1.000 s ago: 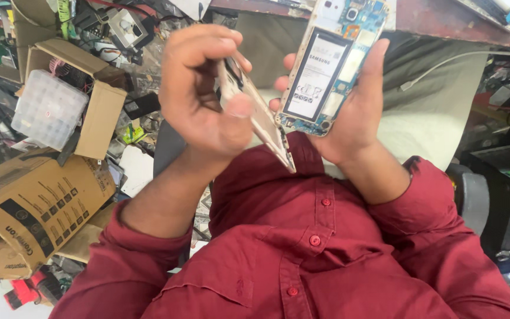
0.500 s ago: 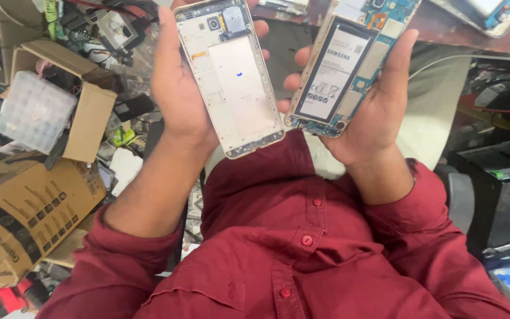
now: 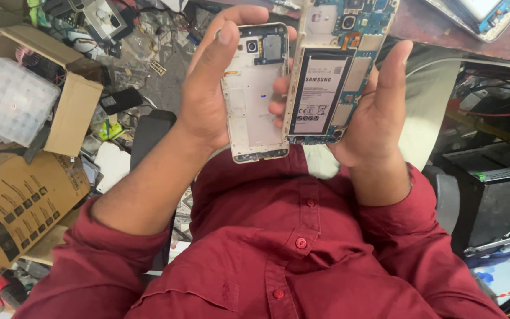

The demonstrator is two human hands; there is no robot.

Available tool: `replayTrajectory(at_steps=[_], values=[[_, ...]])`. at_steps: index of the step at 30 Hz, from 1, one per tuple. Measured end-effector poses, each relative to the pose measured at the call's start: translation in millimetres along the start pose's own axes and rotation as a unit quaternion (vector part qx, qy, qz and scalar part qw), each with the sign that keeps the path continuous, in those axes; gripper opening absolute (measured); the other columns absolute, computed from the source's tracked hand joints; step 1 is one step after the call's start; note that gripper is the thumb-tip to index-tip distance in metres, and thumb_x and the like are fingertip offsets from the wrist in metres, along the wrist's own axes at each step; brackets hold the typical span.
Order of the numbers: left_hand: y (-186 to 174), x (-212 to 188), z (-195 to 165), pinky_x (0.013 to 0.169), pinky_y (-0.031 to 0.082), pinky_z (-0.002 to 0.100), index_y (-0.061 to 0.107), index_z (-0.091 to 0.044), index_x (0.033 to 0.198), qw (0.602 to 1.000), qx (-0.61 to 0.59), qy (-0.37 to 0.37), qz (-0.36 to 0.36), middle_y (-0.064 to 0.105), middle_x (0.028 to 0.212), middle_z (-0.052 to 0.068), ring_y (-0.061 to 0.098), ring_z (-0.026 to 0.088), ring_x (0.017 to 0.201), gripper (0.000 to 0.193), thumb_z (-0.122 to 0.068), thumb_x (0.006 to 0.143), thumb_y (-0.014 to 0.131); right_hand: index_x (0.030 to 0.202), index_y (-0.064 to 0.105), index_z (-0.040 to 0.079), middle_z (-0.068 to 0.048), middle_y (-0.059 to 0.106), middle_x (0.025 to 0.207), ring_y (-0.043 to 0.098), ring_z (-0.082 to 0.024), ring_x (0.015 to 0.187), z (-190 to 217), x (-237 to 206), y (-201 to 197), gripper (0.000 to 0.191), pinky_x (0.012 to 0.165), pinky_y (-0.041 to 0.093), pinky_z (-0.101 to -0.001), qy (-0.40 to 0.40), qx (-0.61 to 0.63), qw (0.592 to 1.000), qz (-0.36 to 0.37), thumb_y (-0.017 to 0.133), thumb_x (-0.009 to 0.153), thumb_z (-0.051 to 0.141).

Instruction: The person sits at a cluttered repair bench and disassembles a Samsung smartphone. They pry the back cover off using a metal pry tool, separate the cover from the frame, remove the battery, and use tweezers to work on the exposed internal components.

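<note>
head view: the left hand (image 3: 208,100) has its fingers wrapped around a pale phone back frame (image 3: 255,94), held upright; the right hand (image 3: 367,112) is clamped on an opened phone body (image 3: 332,71), black battery facing out; the two parts sit side by side, edges touching, above a red shirt (image 3: 302,260); cardboard boxes (image 3: 25,195) lie at the left.

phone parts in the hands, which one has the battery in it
The opened phone body in the right hand: it shows a black battery and blue circuit board. The pale frame in the left hand has neither.
</note>
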State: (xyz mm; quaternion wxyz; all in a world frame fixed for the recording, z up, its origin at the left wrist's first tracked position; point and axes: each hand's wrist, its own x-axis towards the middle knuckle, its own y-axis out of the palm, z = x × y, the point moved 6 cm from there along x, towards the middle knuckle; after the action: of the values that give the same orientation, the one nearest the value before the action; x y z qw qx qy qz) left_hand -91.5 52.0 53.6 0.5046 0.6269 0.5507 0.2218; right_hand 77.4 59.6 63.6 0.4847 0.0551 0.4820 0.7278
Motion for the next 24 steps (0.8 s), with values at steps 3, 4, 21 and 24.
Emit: replayTrajectory(at_steps=[3, 4, 21, 24], values=[[-1, 1, 0, 0.061, 0.051, 0.042, 0.043, -0.012, 0.136, 1.000, -0.019, -0.007, 0.010, 0.059, 0.108, 0.021, 0.057, 0.027, 0.073, 0.039, -0.042, 0.113, 0.052, 0.154, 0.044, -0.008, -0.026, 0.069, 0.118, 0.073, -0.036, 0.100, -1, 1, 3, 0.101, 0.090, 0.062, -0.0483, -0.011, -0.040, 0.999, 0.014, 0.030, 0.106, 0.080], [0, 1, -1, 0.059, 0.051, 0.042, 0.043, -0.012, 0.135, 1.000, -0.026, -0.012, 0.011, 0.059, 0.105, 0.022, 0.057, 0.027, 0.070, 0.039, -0.042, 0.113, 0.051, 0.154, 0.044, -0.008, -0.027, 0.069, 0.118, 0.073, -0.037, 0.100, -1, 1, 3, 0.101, 0.090, 0.062, -0.0483, -0.012, -0.041, 0.999, 0.017, 0.030, 0.107, 0.080], [4, -2, -1, 0.056, 0.048, 0.043, 0.046, -0.011, 0.130, 0.998, -0.038, -0.027, 0.043, 0.053, 0.084, 0.020, 0.053, 0.028, 0.064, 0.040, -0.048, 0.116, 0.045, 0.148, 0.047, -0.008, -0.033, 0.068, 0.118, 0.073, -0.041, 0.097, -11, 2, -5, 0.100, 0.086, 0.063, -0.0541, 0.029, 0.001, 1.000, 0.006, 0.023, 0.102, 0.077], [-2, 0, 2, 0.064, 0.052, 0.044, 0.053, -0.003, 0.130, 0.997, -0.052, -0.041, 0.038, 0.059, 0.093, 0.022, 0.059, 0.028, 0.072, 0.055, -0.055, 0.114, 0.043, 0.148, 0.053, -0.009, -0.031, 0.070, 0.118, 0.074, -0.040, 0.095, -7, 1, -8, 0.100, 0.086, 0.063, -0.0524, 0.015, 0.038, 0.999, -0.007, 0.021, 0.105, 0.076]])
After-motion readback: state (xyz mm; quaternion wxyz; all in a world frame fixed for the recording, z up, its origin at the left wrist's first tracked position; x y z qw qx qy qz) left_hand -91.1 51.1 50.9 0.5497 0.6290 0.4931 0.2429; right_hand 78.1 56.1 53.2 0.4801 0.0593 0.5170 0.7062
